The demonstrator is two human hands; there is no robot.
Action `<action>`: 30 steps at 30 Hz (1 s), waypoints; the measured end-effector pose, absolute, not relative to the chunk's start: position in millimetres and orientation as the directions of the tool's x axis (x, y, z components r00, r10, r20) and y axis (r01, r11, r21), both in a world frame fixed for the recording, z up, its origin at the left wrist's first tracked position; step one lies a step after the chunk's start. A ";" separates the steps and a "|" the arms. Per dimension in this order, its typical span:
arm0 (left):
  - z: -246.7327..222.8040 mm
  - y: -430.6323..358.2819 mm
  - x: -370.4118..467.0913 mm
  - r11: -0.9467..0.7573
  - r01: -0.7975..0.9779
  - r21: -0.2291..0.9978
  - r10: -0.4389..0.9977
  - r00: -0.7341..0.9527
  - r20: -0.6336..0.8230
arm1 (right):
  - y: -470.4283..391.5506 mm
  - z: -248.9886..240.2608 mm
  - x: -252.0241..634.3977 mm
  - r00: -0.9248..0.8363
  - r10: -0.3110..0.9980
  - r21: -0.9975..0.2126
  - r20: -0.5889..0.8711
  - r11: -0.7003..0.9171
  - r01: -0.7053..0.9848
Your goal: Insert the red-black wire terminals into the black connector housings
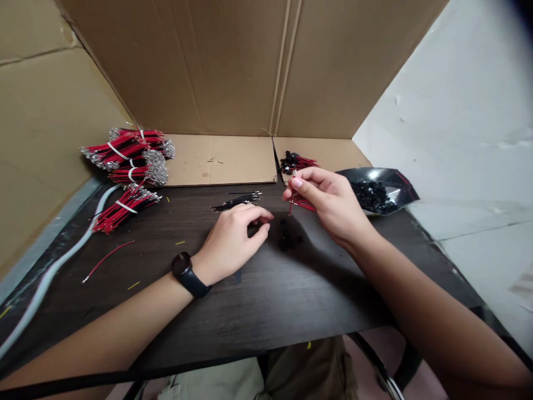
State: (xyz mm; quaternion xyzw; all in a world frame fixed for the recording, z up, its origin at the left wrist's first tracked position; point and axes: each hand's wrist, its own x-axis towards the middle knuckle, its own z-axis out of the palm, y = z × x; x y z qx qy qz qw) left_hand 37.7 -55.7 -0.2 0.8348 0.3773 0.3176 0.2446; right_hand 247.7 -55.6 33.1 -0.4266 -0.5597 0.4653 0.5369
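Observation:
My right hand (333, 203) is raised over the table, thumb and fingertips pinching a short red wire (290, 209). Its silvery end pokes up above the fingertips and the red length hangs below them. My left hand (235, 236), with a black watch on the wrist, holds nothing that I can see; its thumb and forefinger are apart. Just right of its fingertips lie small black connector housings (287, 240) in shadow. Behind it is a bunch of loose black wires (239, 201). More red wires (303, 205) lie partly hidden behind my right hand.
Tied bundles of red and black wires (125, 155) are stacked at the left, with another bundle (125, 208) in front. A black bag (400, 186) of housings lies right. Wires with black housings (297, 162) rest on cardboard (233, 166). A single red wire (106, 260) lies left.

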 end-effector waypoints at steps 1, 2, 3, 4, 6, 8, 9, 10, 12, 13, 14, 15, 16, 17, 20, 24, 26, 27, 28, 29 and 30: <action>-1.6 -55.5 40.0 -0.647 0.489 0.586 0.747 0.560 0.358 | -53.9 34.2 250.7 -0.051 0.977 -0.979 0.205 0.205 -0.017; -2.8 -55.3 42.7 -0.687 0.502 0.525 0.714 0.599 0.362 | -52.6 34.9 253.2 -0.041 0.978 -0.979 0.204 0.204 -0.011; -3.8 -55.3 45.8 -0.716 0.515 0.471 0.690 0.629 0.359 | -51.5 35.2 254.9 -0.032 0.979 -0.980 0.199 0.199 -0.005; -4.6 -55.4 49.0 -0.733 0.530 0.427 0.674 0.650 0.351 | -50.6 35.1 256.1 -0.026 0.981 -0.981 0.192 0.192 -0.001; -6.2 -55.7 54.9 -0.749 0.555 0.363 0.660 0.674 0.331 | -49.2 34.0 257.0 -0.017 0.983 -0.983 0.182 0.182 0.000; -7.9 -55.6 58.6 -0.761 0.560 0.326 0.646 0.693 0.319 | -48.4 32.6 256.8 -0.016 0.983 -0.983 0.182 0.182 0.000; -8.8 -55.3 59.6 -0.767 0.558 0.317 0.640 0.699 0.318 | -48.1 32.1 256.5 -0.021 0.983 -0.983 0.183 0.183 0.006; -9.6 -54.8 59.9 -0.770 0.556 0.313 0.637 0.702 0.320 | -47.9 31.7 256.3 -0.027 0.983 -0.983 0.182 0.183 0.014; -10.8 -53.7 59.2 -0.768 0.551 0.326 0.639 0.692 0.336 | -48.0 31.5 256.0 -0.043 0.983 -0.984 0.176 0.178 0.033; -10.9 -53.3 58.4 -0.764 0.544 0.346 0.643 0.683 0.347 | -48.2 31.6 256.0 -0.048 0.984 -0.984 0.174 0.176 0.042; -10.7 -53.1 57.5 -0.756 0.531 0.384 0.652 0.667 0.361 | -48.5 31.9 256.1 -0.052 0.984 -0.983 0.171 0.174 0.052; -10.0 -53.1 56.6 -0.737 0.510 0.444 0.670 0.640 0.376 | -48.9 32.1 256.3 -0.056 0.984 -0.983 0.168 0.172 0.066; -8.8 -53.4 55.7 -0.702 0.480 0.526 0.700 0.601 0.386 | -49.3 32.4 256.7 -0.062 0.984 -0.982 0.166 0.171 0.084; -7.2 -53.8 54.6 -0.651 0.439 0.620 0.738 0.555 0.382 | -49.8 32.6 257.2 -0.070 0.984 -0.980 0.165 0.171 0.104; 0.0 -55.1 50.8 -0.440 0.290 0.850 0.855 0.425 0.298 | -50.9 32.8 258.9 -0.113 0.979 -0.971 0.168 0.185 0.154; 6.7 -54.4 44.0 -0.324 0.161 0.932 0.912 0.314 0.262 | -52.3 33.3 259.1 -0.163 0.967 -0.954 0.195 0.225 0.197; 6.5 -53.1 41.4 -0.320 0.131 0.938 0.918 0.289 0.273 | -53.5 34.0 258.0 -0.185 0.962 -0.945 0.199 0.238 0.223; 5.7 -52.4 40.6 -0.320 0.121 0.940 0.919 0.283 0.276 | -54.3 34.4 257.3 -0.194 0.962 -0.942 0.194 0.237 0.235; 4.8 -51.9 40.1 -0.318 0.113 0.941 0.919 0.280 0.277 | -55.1 34.8 256.5 -0.204 0.961 -0.940 0.186 0.234 0.246; 4.0 -51.4 39.8 -0.315 0.103 0.944 0.920 0.278 0.277 | -55.8 35.1 255.8 -0.213 0.961 -0.939 0.178 0.231 0.256; 3.4 -51.1 39.8 -0.311 0.095 0.946 0.921 0.275 0.276 | -56.5 35.3 255.2 -0.223 0.959 -0.937 0.172 0.229 0.263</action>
